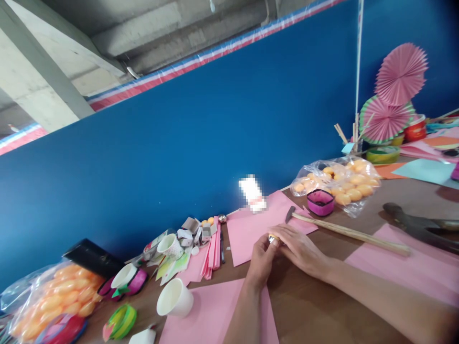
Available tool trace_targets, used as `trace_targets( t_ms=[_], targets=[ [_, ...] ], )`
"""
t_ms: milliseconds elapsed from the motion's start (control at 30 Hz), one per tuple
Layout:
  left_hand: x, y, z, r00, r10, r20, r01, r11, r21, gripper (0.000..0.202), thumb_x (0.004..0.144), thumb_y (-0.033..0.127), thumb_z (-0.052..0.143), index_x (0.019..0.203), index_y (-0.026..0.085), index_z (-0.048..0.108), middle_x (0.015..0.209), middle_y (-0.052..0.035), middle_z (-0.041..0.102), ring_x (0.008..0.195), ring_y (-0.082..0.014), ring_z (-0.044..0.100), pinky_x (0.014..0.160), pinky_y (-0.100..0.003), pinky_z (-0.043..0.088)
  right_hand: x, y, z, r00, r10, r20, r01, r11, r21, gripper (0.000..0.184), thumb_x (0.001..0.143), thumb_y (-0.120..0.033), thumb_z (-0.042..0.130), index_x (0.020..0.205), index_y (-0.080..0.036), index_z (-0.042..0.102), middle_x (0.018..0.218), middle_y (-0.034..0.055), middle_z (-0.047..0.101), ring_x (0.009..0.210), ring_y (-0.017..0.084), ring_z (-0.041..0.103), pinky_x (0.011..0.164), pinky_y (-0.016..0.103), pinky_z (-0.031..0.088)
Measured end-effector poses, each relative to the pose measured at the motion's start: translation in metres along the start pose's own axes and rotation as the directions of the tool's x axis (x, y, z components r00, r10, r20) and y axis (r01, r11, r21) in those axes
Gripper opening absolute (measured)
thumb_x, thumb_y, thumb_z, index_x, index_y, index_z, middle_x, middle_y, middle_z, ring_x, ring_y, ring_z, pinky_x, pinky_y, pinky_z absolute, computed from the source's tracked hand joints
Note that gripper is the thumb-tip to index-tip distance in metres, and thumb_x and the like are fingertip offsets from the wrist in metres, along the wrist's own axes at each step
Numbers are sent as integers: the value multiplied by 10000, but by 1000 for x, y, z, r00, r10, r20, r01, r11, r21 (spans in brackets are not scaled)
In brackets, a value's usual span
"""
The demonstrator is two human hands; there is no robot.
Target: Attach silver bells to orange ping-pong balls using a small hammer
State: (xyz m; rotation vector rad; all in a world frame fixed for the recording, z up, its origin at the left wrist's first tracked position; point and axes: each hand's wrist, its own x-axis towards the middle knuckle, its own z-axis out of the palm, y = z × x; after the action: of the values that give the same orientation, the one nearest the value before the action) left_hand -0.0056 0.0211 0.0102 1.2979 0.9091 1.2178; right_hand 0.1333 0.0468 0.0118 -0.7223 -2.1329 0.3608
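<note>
— Starting from the left: what is held?
— A small round object (271, 237) is pinched by the left hand (263, 260) over the pink sheet (247, 231); the right hand (299, 248) is laid flat beside it.
— And progress?
— Little is judged done; the hammer (344, 231) lies untouched on the table (315, 306).

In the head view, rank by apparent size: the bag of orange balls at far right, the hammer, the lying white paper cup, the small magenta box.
1. Hammer, the longest.
2. Bag of orange balls, bulkier, so these two are close.
3. White paper cup, nearer the camera.
4. Magenta box.
</note>
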Motion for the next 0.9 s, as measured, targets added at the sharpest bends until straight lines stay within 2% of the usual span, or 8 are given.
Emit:
trace_targets(
  t_ms=[133,233,400,600,700,900],
  targets=[
    [1,0,0,1000,20,4,-20,1000,4,311,822,341,511,1040,136,595,1025,-91,625,977,-240,547,842,-337,416,1,-2,-1,999,10,-31,-11,1000,-8,407,768,-48,453,1140,-205,499,1077,79,593,1042,203,517,887,397,443],
    [2,-1,-2,1000,10,22,-10,1000,-2,311,824,338,509,1042,131,590,986,-90,632,929,-232,563,809,-333,428,1,-2,-1,999,8,-45,-8,1000,-9,399,746,-41,471,1107,-205,512,1047,71,599,1017,207,524,871,398,446],
    [4,-4,-2,1000,20,-5,-20,1000,-1,290,824,344,507,980,123,613,948,-89,641,927,-234,566,837,-348,415,1,0,-1,999,-6,-38,6,1000,-18,482,718,-21,482,1160,-212,488,1067,71,587,1035,215,505,889,416,430],
    [3,-1,1,997,65,-38,-66,998,-8,303,814,334,527,1034,136,594,1039,-106,624,1001,-250,550,889,-373,395,1,-1,1,998,-36,-46,35,999,-22,504,731,-24,461,1203,-201,456,1114,83,572,1059,216,495,903,424,421],
    [3,-3,0,996,77,-47,-79,996,-42,333,765,307,601,1055,145,570,1069,-114,613,1032,-253,540,906,-380,389,2,-1,1,996,-12,-85,9,999,-31,443,738,-26,466,1141,-207,493,1048,71,594,1006,205,518,864,394,438],
    [3,-10,-5,996,21,-86,-26,998,-58,323,717,275,663,994,156,546,973,-105,634,924,-220,588,860,-370,416,1,1,0,993,82,-91,-87,995,-53,267,718,-66,520,956,-186,531,902,63,585,875,214,523,743,356,449]
  ],
)
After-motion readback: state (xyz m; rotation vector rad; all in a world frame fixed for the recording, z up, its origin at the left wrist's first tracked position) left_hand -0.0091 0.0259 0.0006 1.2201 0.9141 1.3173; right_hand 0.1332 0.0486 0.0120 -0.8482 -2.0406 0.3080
